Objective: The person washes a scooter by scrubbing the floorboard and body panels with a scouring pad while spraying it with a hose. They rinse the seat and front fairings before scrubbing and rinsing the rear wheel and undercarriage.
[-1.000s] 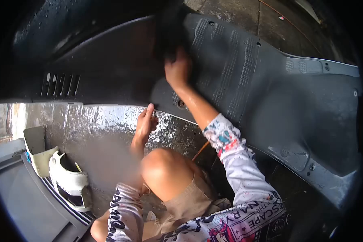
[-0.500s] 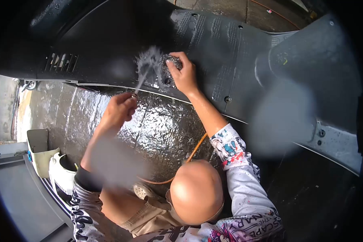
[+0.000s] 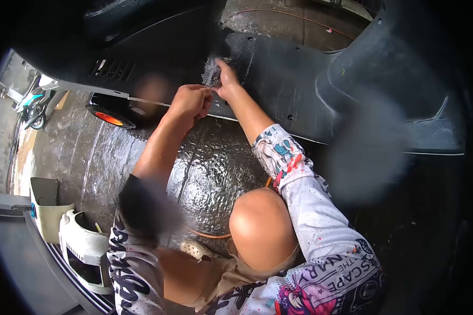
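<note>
My left hand (image 3: 193, 101) is closed around the end of a hose, mostly hidden in the fist. A spray of water (image 3: 211, 71) strikes the wet black scooter panel (image 3: 168, 58). Just right of it, my right hand (image 3: 227, 81) presses against the panel, fingers curled on a dark, silvery scrubbing pad that the spray and fingers largely hide. The two hands are close together near the panel's lower edge. An orange hose (image 3: 210, 234) curves over the floor by my knee.
A wheel with an orange rim (image 3: 109, 118) shows under the panel. White scooter body parts (image 3: 86, 239) stand at lower left, and a parked motorbike (image 3: 36, 102) is farther off. The concrete floor (image 3: 210, 181) is wet. Blurry spots cover parts of the view.
My left hand has moved up and right, close beside my right hand, and the spray now lands by the right fingers. The view has shifted, bringing the orange-rimmed wheel into sight.
</note>
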Motion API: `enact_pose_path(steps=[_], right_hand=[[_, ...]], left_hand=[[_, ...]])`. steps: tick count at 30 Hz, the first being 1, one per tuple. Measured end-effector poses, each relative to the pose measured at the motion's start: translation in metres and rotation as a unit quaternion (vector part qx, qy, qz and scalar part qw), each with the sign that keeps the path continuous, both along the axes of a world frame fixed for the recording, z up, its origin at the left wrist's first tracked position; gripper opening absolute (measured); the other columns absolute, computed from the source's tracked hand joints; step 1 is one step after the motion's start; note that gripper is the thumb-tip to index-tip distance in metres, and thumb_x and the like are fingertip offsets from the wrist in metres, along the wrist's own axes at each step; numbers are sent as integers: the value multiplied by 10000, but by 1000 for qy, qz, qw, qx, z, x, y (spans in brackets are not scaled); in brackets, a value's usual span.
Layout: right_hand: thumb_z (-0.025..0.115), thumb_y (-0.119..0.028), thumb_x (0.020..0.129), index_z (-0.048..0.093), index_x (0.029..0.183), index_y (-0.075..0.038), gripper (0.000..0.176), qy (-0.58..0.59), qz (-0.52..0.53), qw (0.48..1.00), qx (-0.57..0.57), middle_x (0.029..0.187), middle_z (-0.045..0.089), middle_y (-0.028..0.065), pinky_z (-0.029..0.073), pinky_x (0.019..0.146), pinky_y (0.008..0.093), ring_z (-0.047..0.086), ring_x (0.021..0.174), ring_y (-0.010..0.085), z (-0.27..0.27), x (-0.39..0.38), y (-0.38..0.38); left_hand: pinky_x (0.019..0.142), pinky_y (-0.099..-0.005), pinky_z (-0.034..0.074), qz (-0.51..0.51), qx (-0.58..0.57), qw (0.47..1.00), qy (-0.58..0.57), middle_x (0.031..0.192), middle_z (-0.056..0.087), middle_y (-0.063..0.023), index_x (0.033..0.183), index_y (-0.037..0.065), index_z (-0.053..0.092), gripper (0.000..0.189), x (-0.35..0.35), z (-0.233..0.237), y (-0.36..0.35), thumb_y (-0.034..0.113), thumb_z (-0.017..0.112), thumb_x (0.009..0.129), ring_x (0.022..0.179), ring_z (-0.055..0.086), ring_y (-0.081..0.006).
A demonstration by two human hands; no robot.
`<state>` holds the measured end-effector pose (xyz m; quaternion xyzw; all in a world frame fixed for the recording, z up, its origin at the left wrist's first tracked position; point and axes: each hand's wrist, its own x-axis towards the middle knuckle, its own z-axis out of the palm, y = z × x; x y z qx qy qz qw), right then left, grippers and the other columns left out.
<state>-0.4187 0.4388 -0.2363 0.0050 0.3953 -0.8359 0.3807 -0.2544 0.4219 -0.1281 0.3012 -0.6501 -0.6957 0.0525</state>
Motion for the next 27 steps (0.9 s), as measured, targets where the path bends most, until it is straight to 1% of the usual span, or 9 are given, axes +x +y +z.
enact_pose_path(steps=[8, 11, 13, 14, 19, 21, 22, 25, 27], right_hand=[[685, -288, 790, 530, 1129, -100, 418, 117, -14, 985, 127, 945, 617, 77, 517, 738, 455, 618, 845, 248, 3, 0, 56], [711, -295, 759, 527, 1213, -117, 521, 330, -31, 884, 331, 1108, 552, 132, 488, 850, 450, 576, 976, 304, -6, 5, 86], [736, -300, 726, 515, 1282, -167, 614, 550, 13, 578, 602, 1279, 393, 173, 442, 936, 449, 463, 1137, 363, 13, 34, 111], [761, -298, 691, 463, 1335, -216, 714, 585, 46, 523, 618, 1341, 267, 186, 425, 962, 458, 346, 1226, 405, 19, 45, 123], [772, -252, 654, 355, 1385, -214, 843, 635, 114, 522, 558, 1295, 357, 211, 438, 939, 458, 459, 1135, 405, 16, 34, 144], [747, -227, 661, 368, 1338, -151, 779, 590, 99, 685, 415, 1174, 495, 231, 440, 906, 447, 531, 1051, 413, 7, 11, 142], [725, -237, 666, 342, 1306, -99, 759, 554, 56, 706, 438, 1071, 582, 258, 436, 892, 427, 562, 1050, 405, 11, 9, 139], [712, -291, 683, 486, 1253, -80, 649, 563, 79, 703, 428, 1156, 572, 238, 431, 927, 408, 555, 1059, 411, 2, -34, 128], [696, -246, 685, 570, 1201, -109, 548, 590, 83, 672, 439, 1212, 528, 199, 424, 949, 419, 529, 1059, 421, 12, -35, 123]], left_hand=[[401, -218, 364, -23, 55, 997, 43, 681, 532, -41, 842, -14, 585, 140, 10, -28, -5, 101, 534, 904, 506, 452, -89], [379, -271, 315, -4, 64, 995, 74, 579, 495, -54, 736, -40, 562, 192, 21, -27, -11, 80, 528, 881, 438, 426, -122], [381, -258, 300, 10, 48, 996, 70, 618, 507, -62, 755, -46, 564, 186, 31, -20, -20, 80, 526, 885, 455, 427, -116], [382, -255, 301, 18, 53, 996, 69, 635, 514, -65, 788, -51, 572, 175, 30, -19, -25, 84, 525, 889, 463, 432, -115], [432, -202, 349, -45, 15, 999, 18, 690, 523, -26, 902, -10, 592, 135, 29, -28, -33, 109, 529, 915, 533, 437, -81], [434, -210, 348, -59, 15, 998, -8, 672, 515, -17, 891, -2, 593, 143, 33, -42, -30, 118, 523, 922, 523, 433, -80], [432, -217, 347, -96, -24, 995, -7, 670, 511, -15, 887, -1, 591, 147, 36, -55, -32, 123, 521, 925, 519, 429, -79], [436, -236, 351, -127, -65, 990, -16, 649, 521, -14, 875, -9, 592, 167, 55, -92, -38, 135, 522, 926, 522, 446, -81], [460, -240, 379, -144, -218, 961, -87, 640, 561, -28, 902, -23, 621, 178, 70, -106, -43, 139, 546, 907, 544, 496, -85]])
